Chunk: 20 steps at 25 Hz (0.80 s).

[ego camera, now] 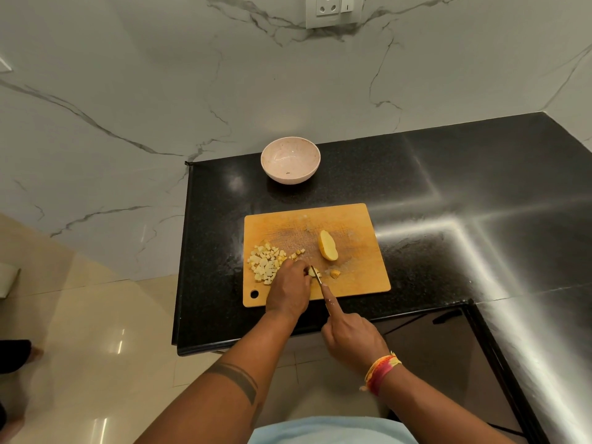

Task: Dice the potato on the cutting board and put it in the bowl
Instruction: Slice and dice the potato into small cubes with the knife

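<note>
A wooden cutting board (352,219) lies on the black counter. A potato half (327,245) rests cut side down near its middle. A pile of several pale diced cubes (265,261) sits at the board's left. My left hand (290,291) holds a small potato piece (312,272) down on the board. My right hand (352,338) grips a knife (317,277), index finger stretched along its spine, blade on that piece. One small scrap (335,274) lies just right of the blade. The pink bowl (290,160), holding no potato, stands beyond the board.
The black granite counter (448,203) stretches right and wraps round a corner. Its left edge drops to a tiled floor (80,331). A marble wall (160,75) rises behind, with a socket (333,9) high up.
</note>
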Motion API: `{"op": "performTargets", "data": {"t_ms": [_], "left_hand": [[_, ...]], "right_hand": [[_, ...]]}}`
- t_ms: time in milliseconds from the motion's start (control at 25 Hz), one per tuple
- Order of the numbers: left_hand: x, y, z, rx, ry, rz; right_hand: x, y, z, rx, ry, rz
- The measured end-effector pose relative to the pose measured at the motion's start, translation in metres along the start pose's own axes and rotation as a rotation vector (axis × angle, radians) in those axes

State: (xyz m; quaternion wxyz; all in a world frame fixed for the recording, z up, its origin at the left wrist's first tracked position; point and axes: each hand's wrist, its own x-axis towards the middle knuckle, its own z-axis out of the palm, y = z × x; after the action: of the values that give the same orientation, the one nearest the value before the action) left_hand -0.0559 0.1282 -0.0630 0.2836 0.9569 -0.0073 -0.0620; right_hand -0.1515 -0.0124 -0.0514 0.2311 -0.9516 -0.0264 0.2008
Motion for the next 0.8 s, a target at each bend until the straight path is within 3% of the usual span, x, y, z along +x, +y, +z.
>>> {"op": "performTargets", "data": {"t_ms": [640,800], "left_hand": [[0.007,0.004,0.003,0.036,0.023,-0.072],[-0.005,0.004,0.007,0.045,0.005,0.092]], "right_hand": [[-0.014,0.011,0.0,0.024,0.013,0.009],[-0.008,0.007,0.003,0.068,0.015,0.06]]}}
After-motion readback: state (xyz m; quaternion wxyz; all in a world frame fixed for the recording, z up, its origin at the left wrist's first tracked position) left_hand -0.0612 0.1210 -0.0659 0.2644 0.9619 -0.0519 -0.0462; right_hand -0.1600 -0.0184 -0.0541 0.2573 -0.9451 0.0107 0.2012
